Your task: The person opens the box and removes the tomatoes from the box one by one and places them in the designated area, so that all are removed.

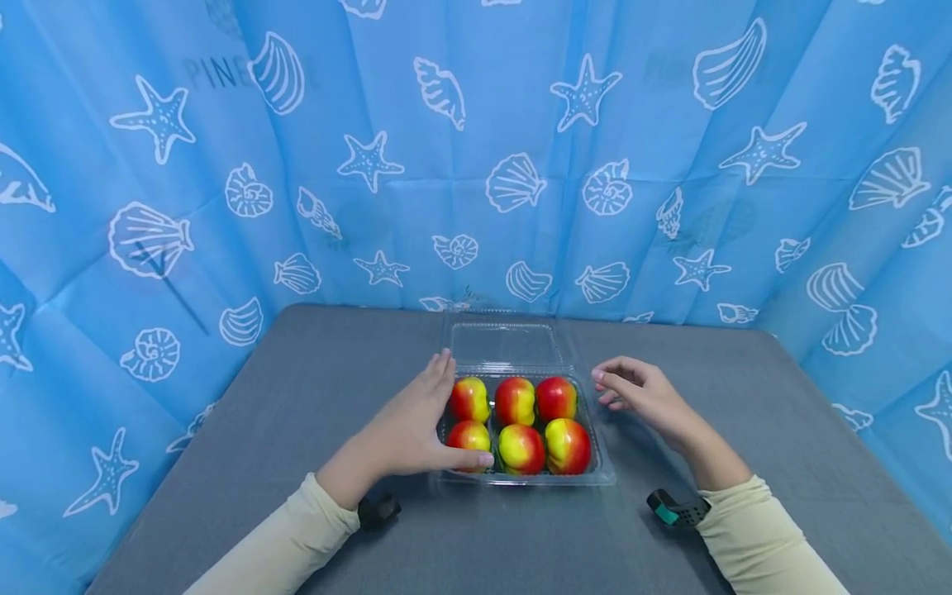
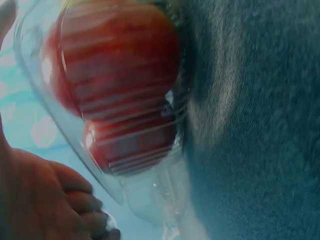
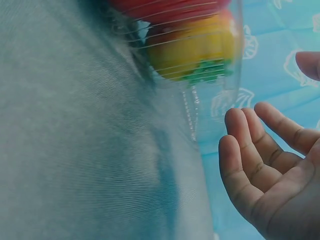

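Observation:
A clear plastic clamshell box (image 1: 604, 476) lies on the table with several red and yellow apples (image 1: 568, 446) in two rows inside. Its hinged lid (image 1: 506, 344) is folded back, away from the person. At the box's left side is my left hand (image 1: 411, 423), fingers straight along the wall and thumb reaching over the front left apple (image 1: 463, 433). In the left wrist view, red apples (image 2: 125, 60) show through the ribbed wall beside the palm. My right hand (image 1: 645, 395) hovers off the box's right side, fingers loosely bent, holding nothing.
A grey cloth covers the table (image 1: 335, 355) under the box. Behind it and along both sides hangs a blue curtain (image 1: 476, 215) printed with white shells and starfish. Dark wrist straps (image 1: 677, 508) sit by the pale sleeves (image 1: 759, 537).

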Demonstrator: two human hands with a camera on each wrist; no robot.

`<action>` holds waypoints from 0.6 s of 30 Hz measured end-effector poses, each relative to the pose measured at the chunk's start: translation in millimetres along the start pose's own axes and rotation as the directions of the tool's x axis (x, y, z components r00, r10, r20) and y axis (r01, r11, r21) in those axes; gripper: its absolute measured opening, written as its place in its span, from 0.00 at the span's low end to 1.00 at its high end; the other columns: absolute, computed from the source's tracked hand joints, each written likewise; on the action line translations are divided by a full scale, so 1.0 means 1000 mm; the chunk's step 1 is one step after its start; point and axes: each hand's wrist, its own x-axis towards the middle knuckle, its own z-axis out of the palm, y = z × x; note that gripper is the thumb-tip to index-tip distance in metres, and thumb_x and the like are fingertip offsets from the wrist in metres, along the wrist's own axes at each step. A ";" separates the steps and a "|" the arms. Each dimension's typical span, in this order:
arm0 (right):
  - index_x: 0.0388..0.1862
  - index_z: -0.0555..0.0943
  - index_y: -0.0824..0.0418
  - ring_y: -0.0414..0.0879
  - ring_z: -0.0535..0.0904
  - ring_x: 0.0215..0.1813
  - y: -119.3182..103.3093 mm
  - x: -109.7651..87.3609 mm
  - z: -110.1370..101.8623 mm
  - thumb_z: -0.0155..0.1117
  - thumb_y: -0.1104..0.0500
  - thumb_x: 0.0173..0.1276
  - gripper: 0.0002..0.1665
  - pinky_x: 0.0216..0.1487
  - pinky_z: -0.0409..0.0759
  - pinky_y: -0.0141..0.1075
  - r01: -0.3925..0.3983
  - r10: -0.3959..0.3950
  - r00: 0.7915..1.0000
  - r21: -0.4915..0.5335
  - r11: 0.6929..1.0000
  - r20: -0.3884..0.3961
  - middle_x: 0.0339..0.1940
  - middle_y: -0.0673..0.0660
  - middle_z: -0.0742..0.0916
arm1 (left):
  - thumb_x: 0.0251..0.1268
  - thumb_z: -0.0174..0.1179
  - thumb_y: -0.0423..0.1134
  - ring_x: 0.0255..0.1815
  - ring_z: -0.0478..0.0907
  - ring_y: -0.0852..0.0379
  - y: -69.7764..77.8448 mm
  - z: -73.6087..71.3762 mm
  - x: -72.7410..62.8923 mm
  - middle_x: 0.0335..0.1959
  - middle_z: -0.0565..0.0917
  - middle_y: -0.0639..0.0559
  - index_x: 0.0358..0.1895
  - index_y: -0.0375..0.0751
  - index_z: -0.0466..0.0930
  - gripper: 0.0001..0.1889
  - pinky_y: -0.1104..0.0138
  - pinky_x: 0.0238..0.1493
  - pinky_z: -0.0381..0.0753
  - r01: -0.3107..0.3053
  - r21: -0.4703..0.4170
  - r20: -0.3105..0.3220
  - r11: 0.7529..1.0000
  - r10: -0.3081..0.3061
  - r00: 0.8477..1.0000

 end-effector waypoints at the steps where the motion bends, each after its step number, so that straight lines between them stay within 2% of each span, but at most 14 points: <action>1: 0.68 0.75 0.70 0.52 0.87 0.51 -0.001 -0.001 0.000 0.59 0.46 0.84 0.30 0.53 0.89 0.35 0.011 -0.011 1.000 -0.005 1.000 0.001 0.58 0.68 0.85 | 0.48 0.58 0.88 0.92 0.37 0.48 0.001 0.001 0.000 0.91 0.34 0.55 0.89 0.50 0.40 0.71 0.40 0.83 0.61 0.004 0.021 -0.001 1.000 -0.004 1.000; 5: 0.67 0.77 0.70 0.49 0.88 0.50 -0.005 -0.004 -0.001 0.59 0.48 0.84 0.28 0.51 0.89 0.35 0.050 -0.050 0.999 -0.027 0.998 0.000 0.59 0.69 0.85 | 0.51 0.55 0.89 0.92 0.36 0.47 0.002 0.007 0.000 0.90 0.33 0.52 0.89 0.46 0.40 0.71 0.45 0.87 0.54 0.018 0.084 -0.008 0.996 -0.017 1.000; 12: 0.64 0.79 0.65 0.58 0.87 0.52 -0.011 -0.007 0.002 0.63 0.48 0.81 0.25 0.52 0.89 0.38 0.087 -0.085 0.996 -0.087 0.992 0.030 0.58 0.65 0.86 | 0.45 0.54 0.91 0.91 0.37 0.43 0.000 0.014 0.000 0.91 0.38 0.44 0.88 0.40 0.44 0.75 0.46 0.88 0.51 0.013 0.146 -0.025 0.989 -0.010 1.000; 18: 0.63 0.82 0.61 0.53 0.83 0.55 -0.015 -0.011 0.005 0.65 0.52 0.80 0.20 0.51 0.87 0.35 0.186 -0.173 0.981 -0.165 0.969 0.088 0.58 0.60 0.87 | 0.45 0.54 0.91 0.91 0.36 0.44 -0.001 0.016 0.001 0.90 0.38 0.43 0.88 0.40 0.42 0.76 0.47 0.88 0.50 0.010 0.163 -0.021 0.987 -0.007 1.000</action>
